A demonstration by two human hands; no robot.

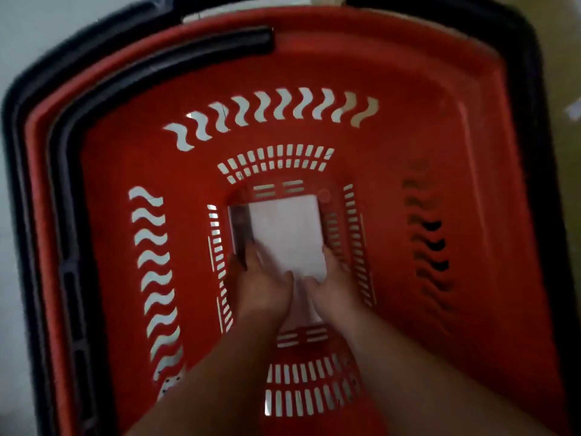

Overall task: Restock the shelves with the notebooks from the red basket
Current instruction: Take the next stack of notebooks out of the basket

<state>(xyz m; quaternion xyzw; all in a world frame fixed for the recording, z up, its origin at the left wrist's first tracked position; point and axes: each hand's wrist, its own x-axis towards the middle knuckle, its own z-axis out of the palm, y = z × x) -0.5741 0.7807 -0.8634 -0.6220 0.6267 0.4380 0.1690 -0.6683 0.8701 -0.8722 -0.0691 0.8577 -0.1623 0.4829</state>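
Left hand (261, 286) and right hand (334, 289) grip notebook (284, 228) (blurred) in red basket (314, 70).

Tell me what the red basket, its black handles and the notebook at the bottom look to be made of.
Red basket: moulded plastic, slightly glossy; cut-out slots and a soft sheen on the walls. Black handles: probably plastic too, matte; blur leaves it open. Notebook: paper or card, pale matte cover with a darker spine strip.
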